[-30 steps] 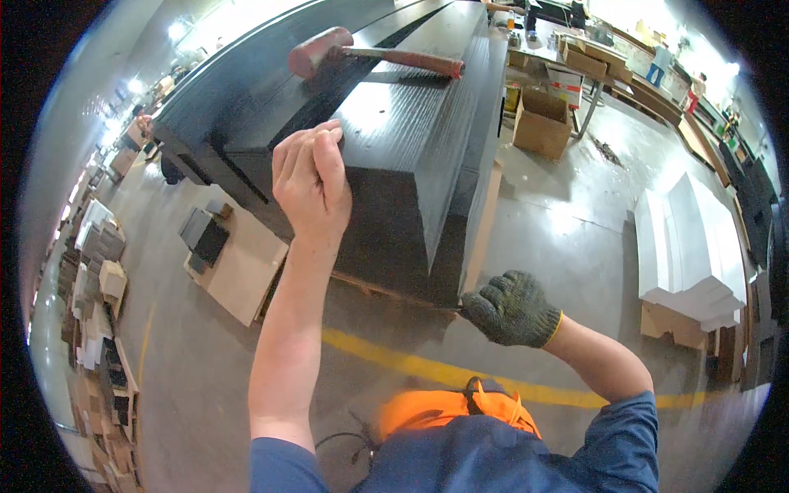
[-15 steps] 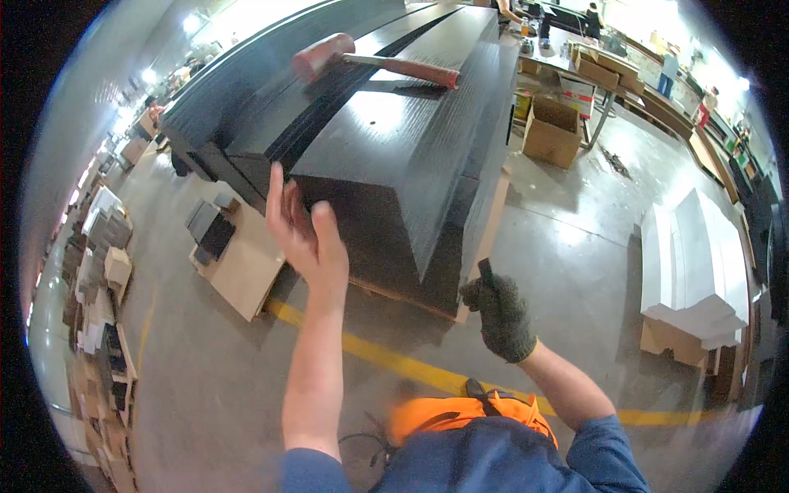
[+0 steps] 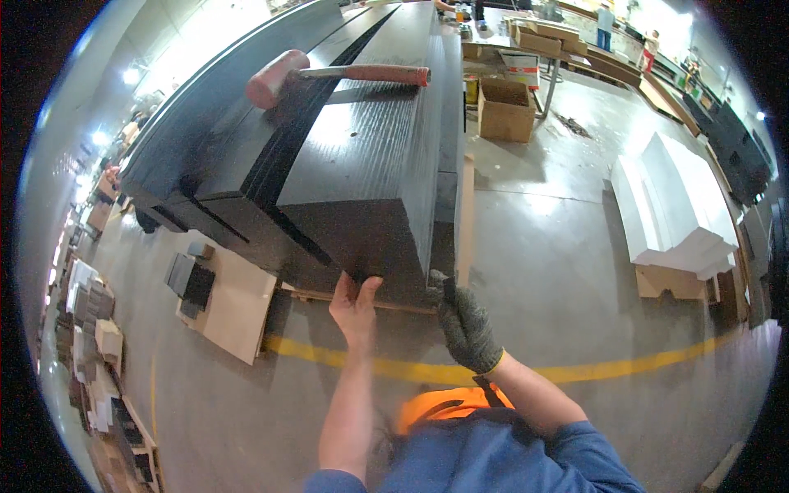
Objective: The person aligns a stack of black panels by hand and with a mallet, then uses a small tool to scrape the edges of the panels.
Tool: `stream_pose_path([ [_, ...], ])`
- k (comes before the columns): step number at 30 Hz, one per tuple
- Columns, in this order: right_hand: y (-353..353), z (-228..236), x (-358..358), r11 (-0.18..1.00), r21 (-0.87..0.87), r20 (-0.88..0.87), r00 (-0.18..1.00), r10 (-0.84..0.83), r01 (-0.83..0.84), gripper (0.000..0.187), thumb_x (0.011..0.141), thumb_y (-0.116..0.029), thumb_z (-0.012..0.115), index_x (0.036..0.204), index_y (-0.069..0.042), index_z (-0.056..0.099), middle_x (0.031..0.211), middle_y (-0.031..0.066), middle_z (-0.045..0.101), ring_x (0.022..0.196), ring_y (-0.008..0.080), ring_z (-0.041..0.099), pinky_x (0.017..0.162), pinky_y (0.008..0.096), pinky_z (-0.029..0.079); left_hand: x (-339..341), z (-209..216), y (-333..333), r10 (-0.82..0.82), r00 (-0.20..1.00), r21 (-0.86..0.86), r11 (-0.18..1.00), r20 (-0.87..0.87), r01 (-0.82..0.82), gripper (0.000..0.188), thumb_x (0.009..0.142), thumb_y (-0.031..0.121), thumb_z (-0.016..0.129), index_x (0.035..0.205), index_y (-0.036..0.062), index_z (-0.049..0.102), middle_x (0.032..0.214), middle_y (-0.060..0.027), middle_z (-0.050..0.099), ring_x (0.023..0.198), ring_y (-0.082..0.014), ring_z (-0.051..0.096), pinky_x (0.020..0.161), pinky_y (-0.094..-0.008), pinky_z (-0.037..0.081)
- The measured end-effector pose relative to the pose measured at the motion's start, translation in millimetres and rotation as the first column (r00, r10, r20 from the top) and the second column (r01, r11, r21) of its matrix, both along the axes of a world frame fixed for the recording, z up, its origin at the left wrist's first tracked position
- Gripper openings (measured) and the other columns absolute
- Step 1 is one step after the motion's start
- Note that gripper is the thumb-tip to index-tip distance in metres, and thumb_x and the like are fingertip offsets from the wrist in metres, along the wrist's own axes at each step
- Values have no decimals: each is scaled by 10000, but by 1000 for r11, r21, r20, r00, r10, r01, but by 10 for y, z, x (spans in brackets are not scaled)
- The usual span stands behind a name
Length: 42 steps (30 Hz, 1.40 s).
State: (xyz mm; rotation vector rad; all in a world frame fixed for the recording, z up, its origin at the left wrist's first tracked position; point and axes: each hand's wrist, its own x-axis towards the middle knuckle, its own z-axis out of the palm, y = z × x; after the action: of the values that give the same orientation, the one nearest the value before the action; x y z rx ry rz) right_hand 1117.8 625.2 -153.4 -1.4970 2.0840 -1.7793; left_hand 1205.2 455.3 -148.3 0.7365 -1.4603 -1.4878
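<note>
Black wood-grain boards (image 3: 362, 156) lie stacked in front of me, with one end facing me. At the lower edge of that end, my bare left hand (image 3: 354, 314) is closed on a black board, its fingertips partly lost against the dark surface. My right hand (image 3: 470, 330), in a dark grey knitted glove, is closed round a short black strip-like thing (image 3: 449, 289) beside the stack's lower right corner. What kind of thing it is, I cannot tell. Across the top of the boards rests a mallet (image 3: 279, 78) with a reddish head and a red grip.
A wooden pallet edge (image 3: 394, 304) shows beneath the stack. To the left a tan sheet (image 3: 238, 304) lies on the floor with dark pieces on it. White boards (image 3: 674, 205) are piled at right. A cardboard box (image 3: 505, 111) stands by a far table; people work beyond.
My left hand has dropped from the upper left corner of the board end to its lower edge. My right hand has moved left, close to the lower right corner. The view has shifted.
</note>
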Motion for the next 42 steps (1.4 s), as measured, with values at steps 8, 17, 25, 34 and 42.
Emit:
stream_pose_path([
  [8,-63,-13,187,999,-31,321,947,29,-20,376,919,-6,483,1295,-20,473,1268,175,560,1094,289,583,925,336,445,-11,29,-46,27,1000,-46,999,3,-27,299,811,41,722,1057,-93,618,943,-50,671,832,-94,577,756,-209,461],
  [17,-73,96,166,999,-34,394,919,20,-7,382,977,-63,415,1353,-7,448,1081,90,594,868,145,579,796,301,481,13,-24,-74,31,998,-15,999,45,-30,350,786,46,750,1075,-97,615,981,-53,666,864,-100,568,782,-216,446],
  [25,-52,296,6,993,-50,594,797,112,-102,203,949,-102,508,1127,-15,549,858,54,575,692,122,557,609,284,482,35,58,-93,-13,1000,-56,998,15,13,432,760,81,778,1085,-136,593,939,-55,663,824,-87,551,739,-216,453],
  [34,-69,279,-3,990,-99,666,732,144,-105,187,939,-110,540,1094,-15,581,861,54,575,644,109,550,569,272,469,10,-54,-149,33,997,-90,996,69,-27,412,760,68,774,1056,-158,597,836,-40,663,756,-90,548,679,-202,447],
  [42,53,244,-268,993,22,480,872,95,-120,265,909,-55,557,1169,-12,583,1086,98,638,955,181,603,847,308,479,27,-86,-174,-89,995,-67,994,-45,86,532,789,102,769,1197,-130,519,1013,-112,653,880,-121,580,802,-235,462],
])
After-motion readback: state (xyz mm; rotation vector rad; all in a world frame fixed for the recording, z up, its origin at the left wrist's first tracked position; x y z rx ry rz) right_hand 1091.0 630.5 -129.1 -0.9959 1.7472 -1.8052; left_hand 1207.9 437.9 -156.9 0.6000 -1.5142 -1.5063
